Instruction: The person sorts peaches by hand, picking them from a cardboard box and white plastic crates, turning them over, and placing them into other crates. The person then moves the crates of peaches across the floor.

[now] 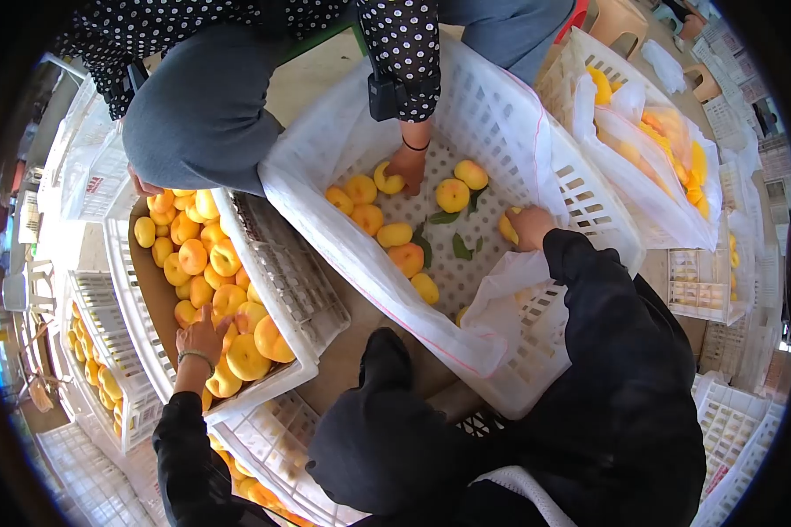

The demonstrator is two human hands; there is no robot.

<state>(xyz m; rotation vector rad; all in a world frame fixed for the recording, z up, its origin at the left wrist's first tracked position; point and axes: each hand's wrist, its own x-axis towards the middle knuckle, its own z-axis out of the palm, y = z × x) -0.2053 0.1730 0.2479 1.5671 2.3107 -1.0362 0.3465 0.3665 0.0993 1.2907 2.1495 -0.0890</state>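
Our right hand (532,227) closes around a flat peach (507,226) at the right wall of the lined crate (501,105), with the fruit at the hand's left side. Our left hand (202,338) rests spread, grasping nothing, on the heaped peaches (206,255) in the left crate (299,290), well apart.

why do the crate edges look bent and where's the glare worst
Head view: the fisheye lens bows the white lattice plastic crates and leaves black corners; daylight blows out the left edge and the white plastic liner; shadows are soft; the yellow flat peaches in the middle are sharp.
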